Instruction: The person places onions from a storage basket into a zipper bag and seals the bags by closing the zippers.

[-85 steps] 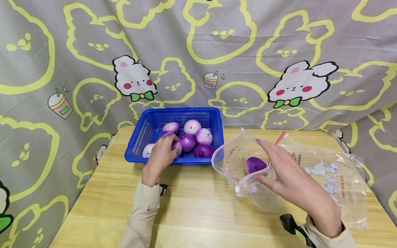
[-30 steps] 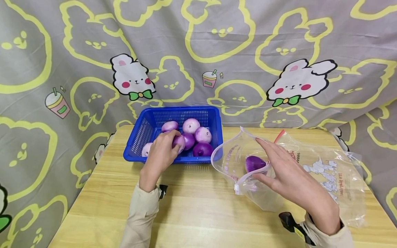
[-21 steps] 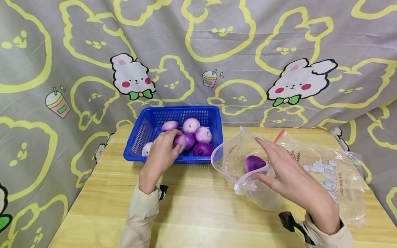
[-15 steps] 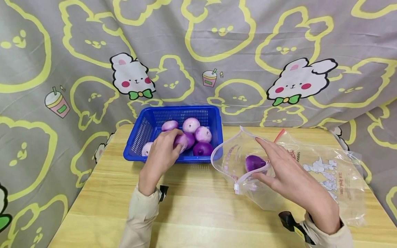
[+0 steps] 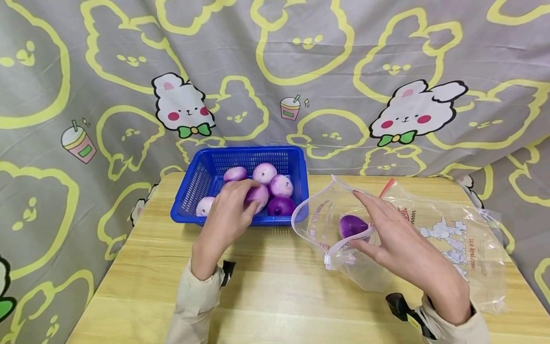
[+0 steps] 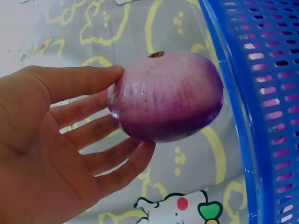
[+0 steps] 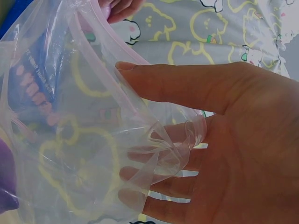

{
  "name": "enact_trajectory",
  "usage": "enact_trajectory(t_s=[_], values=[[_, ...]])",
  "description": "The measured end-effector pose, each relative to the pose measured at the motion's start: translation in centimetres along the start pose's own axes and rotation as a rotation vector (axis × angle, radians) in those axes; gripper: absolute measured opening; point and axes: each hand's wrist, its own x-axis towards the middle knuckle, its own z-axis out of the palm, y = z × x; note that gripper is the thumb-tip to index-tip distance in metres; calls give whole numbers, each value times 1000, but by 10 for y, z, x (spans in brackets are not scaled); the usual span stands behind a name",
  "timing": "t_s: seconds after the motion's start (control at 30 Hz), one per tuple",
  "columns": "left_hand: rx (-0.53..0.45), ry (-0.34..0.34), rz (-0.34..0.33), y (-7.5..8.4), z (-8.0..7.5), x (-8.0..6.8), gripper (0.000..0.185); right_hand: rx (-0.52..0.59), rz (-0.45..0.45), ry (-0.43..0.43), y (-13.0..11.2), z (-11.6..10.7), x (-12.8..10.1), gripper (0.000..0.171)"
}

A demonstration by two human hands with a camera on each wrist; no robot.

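Left hand (image 5: 225, 215) fingers (image 6: 88, 123) curl round smooth round purple onion (image 6: 166, 95), just above blue plastic basket (image 5: 195, 184) edge. Loose hold (fingertips only): onion could slip, roll off desk (image 5: 275, 286).

Right hand (image 5: 399, 248) fingers pinch clear zip bag (image 5: 451, 239) mouth wide; floppy rim could fold shut.
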Motion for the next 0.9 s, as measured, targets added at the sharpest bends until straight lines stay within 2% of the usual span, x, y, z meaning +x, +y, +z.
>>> enact_trajectory(t_s=[0.27,0.47,0.73,0.9], values=[[-95,-34,97,13,-5,0,27,-1,3,-8,-1,1,1,95],[-106,-49,140,22,-7,-4,30,-11,-8,-3,-2,1,0,94],[-119,-40,241,38,-7,-9,34,-16,-39,23,-4,3,0,93],[-127,-41,280,47,-7,-11,31,-8,-37,17,-6,3,0,92]])
